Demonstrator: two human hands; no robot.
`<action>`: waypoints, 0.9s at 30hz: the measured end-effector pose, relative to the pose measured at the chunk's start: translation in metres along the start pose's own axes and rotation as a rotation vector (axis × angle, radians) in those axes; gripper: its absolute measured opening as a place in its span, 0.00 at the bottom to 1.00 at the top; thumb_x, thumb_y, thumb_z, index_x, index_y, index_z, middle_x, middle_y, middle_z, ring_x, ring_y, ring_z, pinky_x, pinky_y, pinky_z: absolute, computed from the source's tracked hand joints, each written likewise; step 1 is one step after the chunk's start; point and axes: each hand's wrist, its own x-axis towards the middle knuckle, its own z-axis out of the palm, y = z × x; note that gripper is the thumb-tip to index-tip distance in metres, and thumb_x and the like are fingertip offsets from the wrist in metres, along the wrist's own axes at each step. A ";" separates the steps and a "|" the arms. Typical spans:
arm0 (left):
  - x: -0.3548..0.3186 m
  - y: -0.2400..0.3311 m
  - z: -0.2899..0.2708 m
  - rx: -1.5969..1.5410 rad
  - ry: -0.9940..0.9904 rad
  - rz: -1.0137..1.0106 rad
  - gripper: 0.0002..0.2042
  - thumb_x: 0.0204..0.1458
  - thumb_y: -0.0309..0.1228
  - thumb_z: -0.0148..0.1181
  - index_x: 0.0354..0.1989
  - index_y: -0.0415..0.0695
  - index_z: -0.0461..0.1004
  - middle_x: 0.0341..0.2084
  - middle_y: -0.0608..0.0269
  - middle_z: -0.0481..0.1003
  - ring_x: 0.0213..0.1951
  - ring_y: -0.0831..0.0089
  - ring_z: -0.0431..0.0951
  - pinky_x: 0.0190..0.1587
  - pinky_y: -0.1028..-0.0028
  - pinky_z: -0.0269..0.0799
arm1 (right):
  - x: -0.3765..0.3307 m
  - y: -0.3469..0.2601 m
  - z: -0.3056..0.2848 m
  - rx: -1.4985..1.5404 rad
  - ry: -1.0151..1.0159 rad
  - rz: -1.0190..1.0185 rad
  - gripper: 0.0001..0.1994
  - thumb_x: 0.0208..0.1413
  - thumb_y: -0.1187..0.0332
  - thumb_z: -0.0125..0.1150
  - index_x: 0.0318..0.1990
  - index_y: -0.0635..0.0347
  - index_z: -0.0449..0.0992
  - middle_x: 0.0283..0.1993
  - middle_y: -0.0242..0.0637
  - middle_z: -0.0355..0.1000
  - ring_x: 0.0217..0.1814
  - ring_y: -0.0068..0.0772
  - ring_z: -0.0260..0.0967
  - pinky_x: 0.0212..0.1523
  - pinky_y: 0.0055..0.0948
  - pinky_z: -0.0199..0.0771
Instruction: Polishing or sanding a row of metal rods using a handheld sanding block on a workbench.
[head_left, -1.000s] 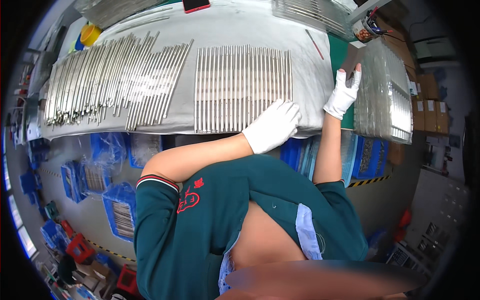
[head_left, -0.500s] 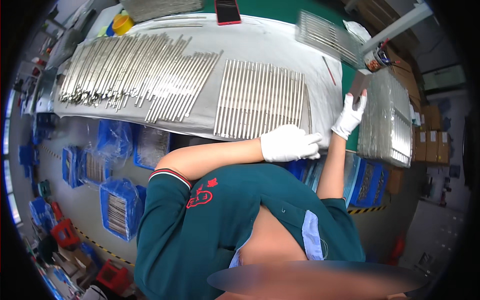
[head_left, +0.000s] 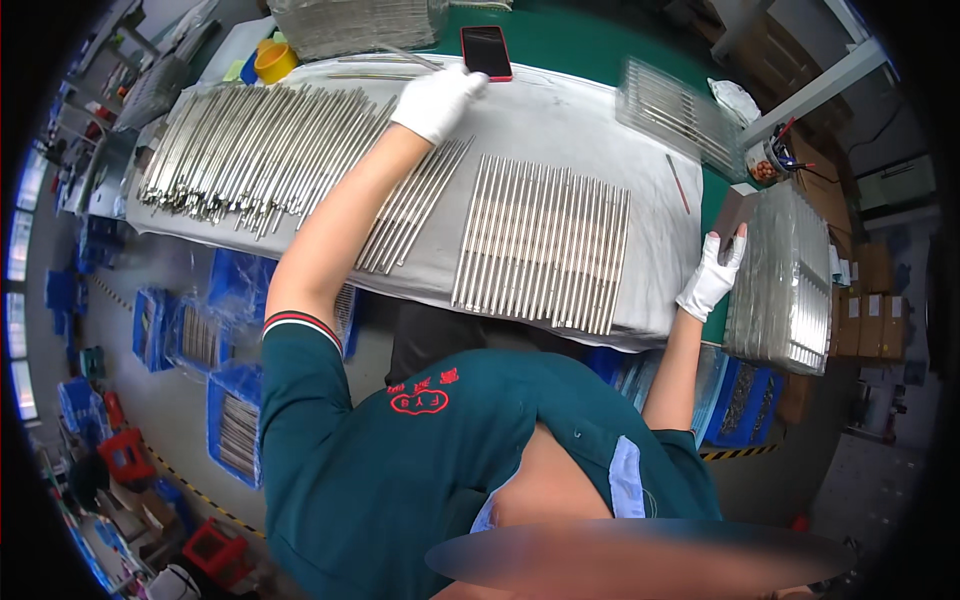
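Observation:
On the cloth-covered table, my white-gloved left hand (head_left: pixel 437 104) reaches to the far side, beside a phone (head_left: pixel 486 53) with a red edge. Its fingers are closed, and a thin metal rod (head_left: pixel 408 54) slants out of it to the upper left; the gripped part is hidden. Under that forearm spreads a large heap of metal rods (head_left: pixel 265 150). An evenly spaced row of rods (head_left: pixel 545 245) lies nearer the middle. On the right, my gloved right hand (head_left: pixel 710 283) grips a grey-brown rectangular block (head_left: pixel 733 211) between thumb and fingers, by a plastic-wrapped stack of trays (head_left: pixel 780 275).
A clear tray with rods (head_left: pixel 680 112) sits at the far right, near a cup of pens (head_left: pixel 765 160) and a metal post (head_left: pixel 815 90). A yellow tape roll (head_left: pixel 275 62) stands at the far left. Blue bins (head_left: pixel 236 425) fill the floor below.
My left hand has swung from the table's near edge to its far side and now has a rod. The right hand still holds the block. The whole view has shifted slightly.

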 end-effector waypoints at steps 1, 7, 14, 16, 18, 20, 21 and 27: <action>0.004 -0.018 -0.002 0.036 -0.052 -0.034 0.11 0.59 0.42 0.51 0.41 0.50 0.73 0.40 0.52 0.75 0.41 0.51 0.78 0.44 0.55 0.74 | -0.001 0.000 -0.001 -0.003 0.005 0.001 0.29 0.58 0.70 0.65 0.67 0.59 0.65 0.70 0.42 0.61 0.70 0.37 0.59 0.68 0.34 0.59; 0.003 -0.100 0.017 0.165 -0.329 -0.354 0.19 0.60 0.50 0.51 0.49 0.51 0.77 0.47 0.47 0.76 0.50 0.50 0.77 0.49 0.57 0.75 | 0.001 0.001 0.005 -0.088 -0.004 -0.045 0.29 0.61 0.70 0.62 0.69 0.59 0.62 0.70 0.38 0.61 0.67 0.32 0.62 0.67 0.30 0.61; -0.002 0.005 -0.010 0.057 -0.154 -0.251 0.32 0.58 0.58 0.52 0.60 0.45 0.70 0.56 0.52 0.73 0.57 0.55 0.73 0.58 0.61 0.71 | -0.001 0.001 -0.001 -0.078 -0.004 -0.006 0.30 0.58 0.68 0.66 0.68 0.57 0.65 0.70 0.43 0.61 0.70 0.39 0.60 0.66 0.35 0.61; -0.017 0.057 -0.025 -0.108 -0.205 -0.025 0.33 0.59 0.57 0.51 0.59 0.40 0.70 0.56 0.48 0.73 0.57 0.54 0.73 0.60 0.62 0.69 | -0.002 0.002 -0.003 -0.089 0.002 -0.001 0.30 0.58 0.68 0.66 0.68 0.57 0.65 0.70 0.43 0.61 0.70 0.39 0.60 0.66 0.35 0.61; -0.043 0.107 -0.044 -0.251 -0.257 0.200 0.35 0.58 0.59 0.50 0.62 0.41 0.68 0.59 0.41 0.68 0.63 0.49 0.67 0.64 0.59 0.63 | 0.000 0.003 -0.004 -0.066 0.010 -0.023 0.30 0.58 0.68 0.66 0.68 0.57 0.65 0.70 0.43 0.61 0.70 0.40 0.60 0.66 0.36 0.61; -0.075 0.131 -0.043 -0.245 -0.199 0.368 0.39 0.53 0.63 0.53 0.64 0.42 0.66 0.61 0.41 0.66 0.62 0.44 0.65 0.64 0.53 0.61 | 0.000 -0.003 -0.001 -0.129 0.003 -0.072 0.29 0.57 0.67 0.67 0.67 0.56 0.66 0.69 0.44 0.61 0.69 0.42 0.61 0.67 0.35 0.61; -0.085 0.136 -0.045 -0.238 -0.269 0.373 0.39 0.52 0.63 0.55 0.63 0.43 0.67 0.62 0.41 0.65 0.63 0.43 0.65 0.64 0.52 0.60 | 0.001 -0.005 -0.001 -0.186 -0.005 -0.104 0.29 0.56 0.67 0.67 0.66 0.55 0.67 0.69 0.45 0.62 0.69 0.43 0.61 0.67 0.35 0.62; -0.140 0.137 -0.027 -0.197 -0.251 0.078 0.40 0.47 0.64 0.58 0.61 0.44 0.69 0.60 0.43 0.67 0.63 0.44 0.64 0.63 0.49 0.55 | 0.019 -0.043 -0.017 -1.079 -0.288 -0.462 0.33 0.43 0.52 0.71 0.60 0.48 0.72 0.68 0.54 0.60 0.70 0.62 0.55 0.67 0.51 0.58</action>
